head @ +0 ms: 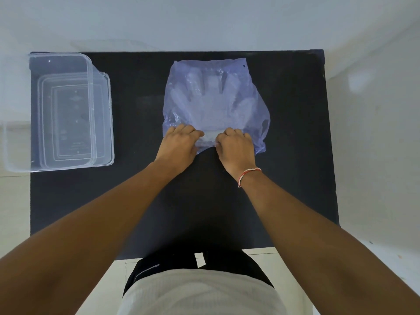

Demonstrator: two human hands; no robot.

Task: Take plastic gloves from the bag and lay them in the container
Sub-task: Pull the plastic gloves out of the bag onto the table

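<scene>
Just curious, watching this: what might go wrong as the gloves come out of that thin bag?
Both hands, left and right, pinch the bag mouth; the film could tear. The gloves lie stacked, so several may slide out together. The container sits far left, so a limp glove might drop on the way.

On the table (pixel 295 133) the bag (pixel 216 103) lies at the middle, toward the far edge, with the gloves (pixel 211 96) inside it; the container (pixel 68 112) stands well apart at the far left corner; the left hand (pixel 179 142) and right hand (pixel 236 146) rest side by side at the bag's near edge.
</scene>
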